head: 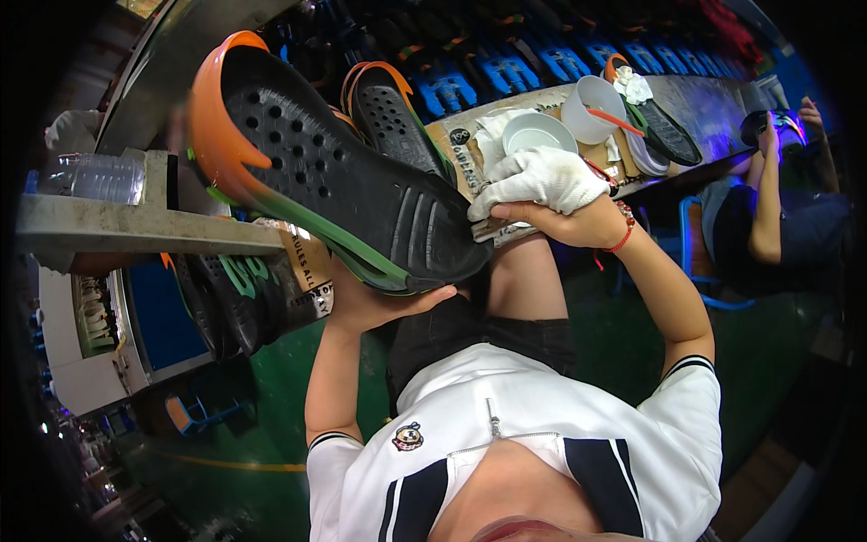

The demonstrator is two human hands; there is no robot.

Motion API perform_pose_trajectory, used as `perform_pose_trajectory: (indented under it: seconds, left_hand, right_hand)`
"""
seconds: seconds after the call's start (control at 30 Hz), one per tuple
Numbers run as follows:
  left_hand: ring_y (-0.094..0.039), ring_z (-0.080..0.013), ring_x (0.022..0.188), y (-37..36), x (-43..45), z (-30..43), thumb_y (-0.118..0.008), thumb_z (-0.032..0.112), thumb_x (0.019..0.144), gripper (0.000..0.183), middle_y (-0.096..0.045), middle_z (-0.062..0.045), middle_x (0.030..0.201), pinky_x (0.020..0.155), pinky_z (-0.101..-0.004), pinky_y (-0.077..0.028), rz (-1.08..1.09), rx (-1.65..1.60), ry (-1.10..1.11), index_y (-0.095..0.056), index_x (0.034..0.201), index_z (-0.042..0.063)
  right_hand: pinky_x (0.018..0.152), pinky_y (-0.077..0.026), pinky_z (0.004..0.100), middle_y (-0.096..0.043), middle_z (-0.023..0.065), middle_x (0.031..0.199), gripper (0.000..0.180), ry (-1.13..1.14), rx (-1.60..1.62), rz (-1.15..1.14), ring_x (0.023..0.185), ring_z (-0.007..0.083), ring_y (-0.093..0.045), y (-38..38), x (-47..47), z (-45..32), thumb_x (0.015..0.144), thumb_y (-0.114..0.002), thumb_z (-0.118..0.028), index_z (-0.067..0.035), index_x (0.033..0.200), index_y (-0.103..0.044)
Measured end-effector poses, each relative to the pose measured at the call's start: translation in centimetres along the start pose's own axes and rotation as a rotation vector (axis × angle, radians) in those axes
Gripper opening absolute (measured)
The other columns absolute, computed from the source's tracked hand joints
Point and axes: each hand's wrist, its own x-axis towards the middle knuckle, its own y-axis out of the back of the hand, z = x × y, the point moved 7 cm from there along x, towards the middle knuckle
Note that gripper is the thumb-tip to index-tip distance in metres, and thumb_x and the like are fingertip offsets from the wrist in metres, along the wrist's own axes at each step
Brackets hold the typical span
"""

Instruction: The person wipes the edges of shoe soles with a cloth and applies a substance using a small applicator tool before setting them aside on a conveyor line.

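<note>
A large black shoe sole with rows of round holes and an orange-to-green rim is held up before me. My left hand supports it from beneath, its thumb along the lower edge near the narrow end. At that end is my right hand, wearing a white knit glove over the fingers, with the thumb bare. Its fingers are curled together beside the sole's edge; whether anything small is pinched there is hidden. Just behind the glove stands a pale round bowl.
A translucent plastic cup holds an orange-handled tool. Another sole lies behind mine; a third sole carries crumpled white material. Several soles hang lower left beside a metal rail. A co-worker sits at right.
</note>
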Motion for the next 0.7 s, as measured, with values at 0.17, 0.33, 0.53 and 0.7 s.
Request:
perform_pose_trajectory:
  seconds: [0.17, 0.33, 0.53, 0.7]
  left_hand:
    - [-0.056, -0.0229, 0.119, -1.1, 0.2, 0.2, -0.079, 0.031, 0.076, 0.078, -0.050, -0.013, 0.137, 0.097, -0.0376, -0.049, -0.101, 0.090, -0.041, -0.040, 0.136, 0.001]
    - [-0.049, -0.0290, 0.127, -0.6, 1.2, -2.3, -0.057, 0.046, 0.092, 0.062, -0.040, -0.020, 0.145, 0.106, -0.0444, -0.040, 0.207, -0.680, 0.289, -0.041, 0.137, 0.006]
    - [-0.046, -0.0424, 0.128, -1.5, 0.8, -2.7, -0.020, 0.048, 0.104, 0.047, -0.028, -0.034, 0.146, 0.105, -0.0505, -0.042, 0.229, -0.915, -0.302, -0.049, 0.125, 0.017]
    - [-0.045, -0.0427, 0.129, -1.2, 0.3, -3.0, -0.021, 0.048, 0.104, 0.046, -0.026, -0.034, 0.147, 0.105, -0.0500, -0.044, 0.233, -0.856, -0.251, -0.049, 0.123, 0.018]
  right_hand:
    - [0.075, -0.050, 0.0294, -0.069, 0.0085, 0.091, 0.011, -0.202, 0.280, 0.098, 0.082, 0.0183, -0.065, -0.5, -1.4, 1.6, 0.087, -0.066, -0.004, 0.001, 0.095, -0.071]
    - [0.077, -0.051, 0.0245, -0.072, 0.0068, 0.093, 0.018, -0.357, 0.524, 0.172, 0.085, 0.0112, -0.065, -1.6, -2.3, 2.7, 0.092, -0.064, -0.011, 0.002, 0.103, -0.070]
    - [0.074, -0.051, 0.0248, -0.072, 0.0074, 0.091, 0.019, -0.416, 0.603, 0.112, 0.083, 0.0116, -0.065, -3.4, -1.1, 0.7, 0.091, -0.065, -0.012, 0.001, 0.102, -0.071]
    - [0.071, -0.051, 0.0263, -0.071, 0.0094, 0.087, 0.016, -0.344, 0.341, 0.114, 0.078, 0.0158, -0.066, -3.3, -0.6, 0.3, 0.089, -0.065, -0.013, 0.000, 0.097, -0.071]
